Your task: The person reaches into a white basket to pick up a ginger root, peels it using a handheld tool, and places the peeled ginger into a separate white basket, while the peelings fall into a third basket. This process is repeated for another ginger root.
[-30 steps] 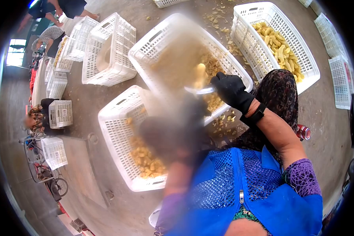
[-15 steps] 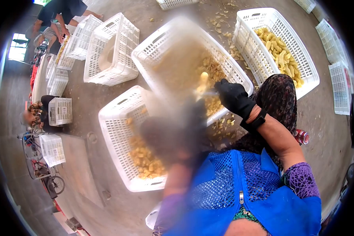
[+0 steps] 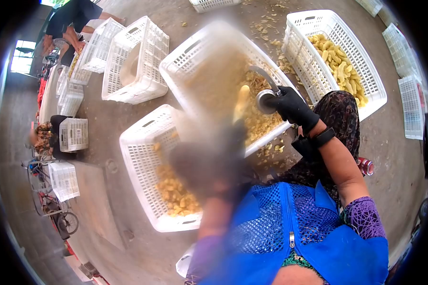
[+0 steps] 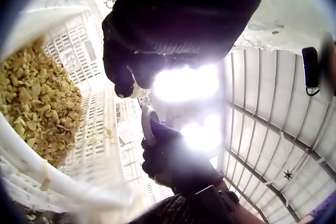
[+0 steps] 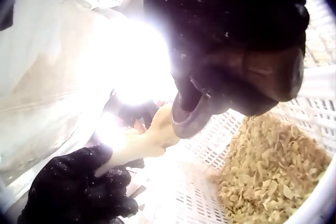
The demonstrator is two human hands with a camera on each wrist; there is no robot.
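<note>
My black-gloved left hand (image 3: 202, 161), smeared in the head view, grips the lower end of a long, pale yellow peeled piece of produce (image 3: 242, 97). In the right wrist view its fingers (image 5: 113, 182) are curled about this piece, which widens at its far end. My right hand (image 3: 292, 107), also gloved, holds a hand tool with a curved metal blade (image 3: 266, 78) and a round metal part (image 3: 266, 101). The right wrist view shows its brown handle (image 5: 273, 71) in the fist, the metal end right by the produce. Below both hands is a white basket (image 3: 178, 59) with thin peelings (image 3: 259, 123).
A white basket (image 3: 295, 52) of peeled yellow pieces (image 3: 340, 64) stands to the right. Another basket (image 3: 138, 156) with yellow pieces is at the left. Scraps lie on the floor, a red can (image 3: 365, 166) stands by my knee. Other people are at the far left.
My right hand has drawn back from the produce toward the right, and the blade has swung from pointing left to pointing up and left. The left hand keeps its hold.
</note>
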